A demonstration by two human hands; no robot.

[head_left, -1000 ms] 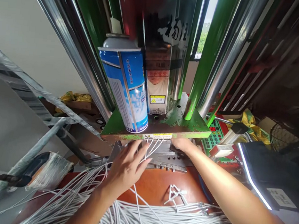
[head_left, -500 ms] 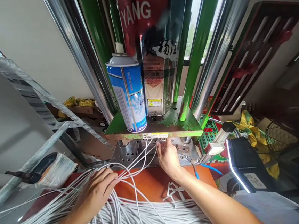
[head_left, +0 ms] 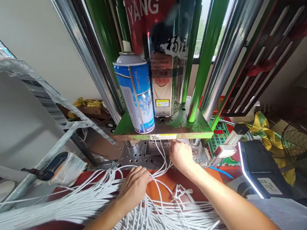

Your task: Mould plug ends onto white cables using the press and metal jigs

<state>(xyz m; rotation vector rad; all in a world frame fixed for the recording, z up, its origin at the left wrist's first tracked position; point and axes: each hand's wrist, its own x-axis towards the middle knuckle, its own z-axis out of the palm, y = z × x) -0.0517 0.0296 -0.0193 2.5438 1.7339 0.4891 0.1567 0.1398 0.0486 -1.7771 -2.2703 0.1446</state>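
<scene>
My left hand (head_left: pixel 136 185) lies over the white cables (head_left: pixel 157 219), its fingers curled round a few strands that run up towards the press. My right hand (head_left: pixel 182 156) reaches under the front edge of the green press plate (head_left: pixel 168 131). Its fingers are bent and closed, and their tips are hidden, so what they grip does not show. Several cable ends stretch beneath the plate, over the perforated metal mould base (head_left: pixel 136 160). White moulded scrap pieces (head_left: pixel 183 194) rest on the orange-red surface in front.
A blue spray can (head_left: pixel 139 96) stands on the green plate. Blue-handled pliers (head_left: pixel 220 171) lie right of my right hand. Further right are a control panel (head_left: pixel 220 133) and a lit lamp (head_left: pixel 247 173). A metal frame (head_left: pixel 56 146) stands at left.
My left hand has moved right along the cables. My right hand has shifted slightly right and its fingers have gone further out of sight. The view has swung a little left.
</scene>
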